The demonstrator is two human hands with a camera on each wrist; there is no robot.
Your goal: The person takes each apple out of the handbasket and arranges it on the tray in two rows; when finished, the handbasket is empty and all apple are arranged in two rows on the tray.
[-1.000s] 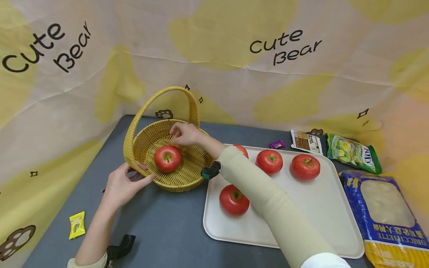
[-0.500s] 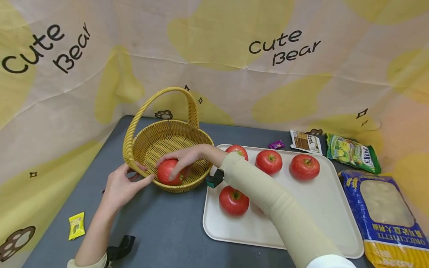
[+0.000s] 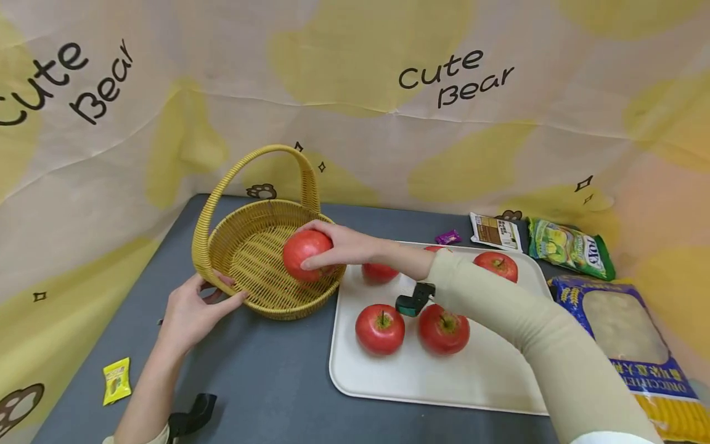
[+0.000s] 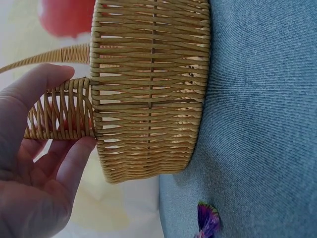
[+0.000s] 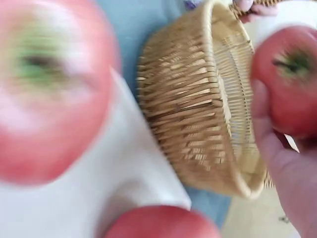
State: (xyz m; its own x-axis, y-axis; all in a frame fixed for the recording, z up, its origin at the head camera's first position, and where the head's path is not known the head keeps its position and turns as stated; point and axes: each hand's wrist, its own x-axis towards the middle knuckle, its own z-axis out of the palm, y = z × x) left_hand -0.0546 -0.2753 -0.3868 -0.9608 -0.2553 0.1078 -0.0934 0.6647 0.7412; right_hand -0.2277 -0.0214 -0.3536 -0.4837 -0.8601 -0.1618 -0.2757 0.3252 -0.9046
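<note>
right hand point(image 3: 344, 246): fingers clamped on tomato point(image 3: 304, 254) over basket point(image 3: 261, 296) rim | left hand point(image 3: 191, 308): fingers pinch basket handle base | tray point(image 3: 444, 382) beside basket

Grey table point(image 3: 266, 376); cream-yellow "Cute Bear" cloth backdrop point(image 3: 355, 129) behind.

"Cute Bear" printed twice on the backdrop cloth point(image 3: 355, 74); "ORECCHIETTE", upside down, on the blue pasta bag point(image 3: 638, 345)
</note>
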